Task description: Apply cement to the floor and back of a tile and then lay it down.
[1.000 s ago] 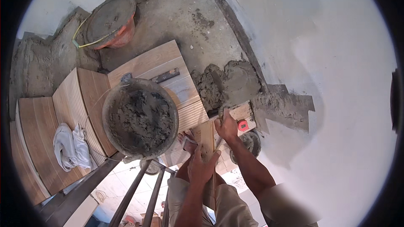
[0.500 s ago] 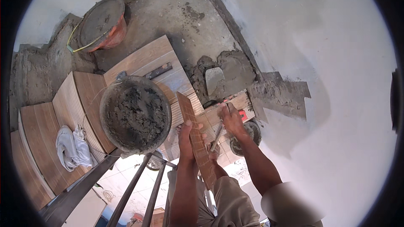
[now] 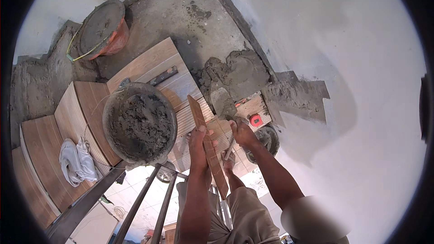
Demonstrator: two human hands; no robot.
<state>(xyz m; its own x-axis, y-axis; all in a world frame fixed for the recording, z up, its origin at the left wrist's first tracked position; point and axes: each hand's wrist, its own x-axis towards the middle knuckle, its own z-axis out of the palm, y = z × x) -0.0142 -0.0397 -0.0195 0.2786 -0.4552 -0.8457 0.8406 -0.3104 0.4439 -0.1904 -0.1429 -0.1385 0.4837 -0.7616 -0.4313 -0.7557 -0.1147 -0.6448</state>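
My left hand (image 3: 198, 141) is closed around a long, narrow brown tile (image 3: 209, 149), tilted on its edge, with the thumb on one face and fingertips on the other. My right hand (image 3: 244, 133) is closed on a trowel (image 3: 219, 98), its handle mostly hidden by the fingers. Grey mortar clings to part of the blade, which lies beside a heap of wet mortar (image 3: 246, 70) near the wall. Close to the right hand, a red tape measure (image 3: 256, 119) rests on a wood-look tiled step.
A large bucket of mortar (image 3: 141, 124) stands left of my hands, and an orange bucket (image 3: 113, 40) farther back. A dark bar (image 3: 163, 76) lies on the tiles. White cloth (image 3: 77, 162) sits on lower steps beside a metal railing (image 3: 143, 203). Another bucket (image 3: 270, 141) is below right.
The trowel blade has moved from the mortar heap towards me and now carries mortar. My right hand has come nearer too, uncovering the tape measure. The left hand still holds the tile.
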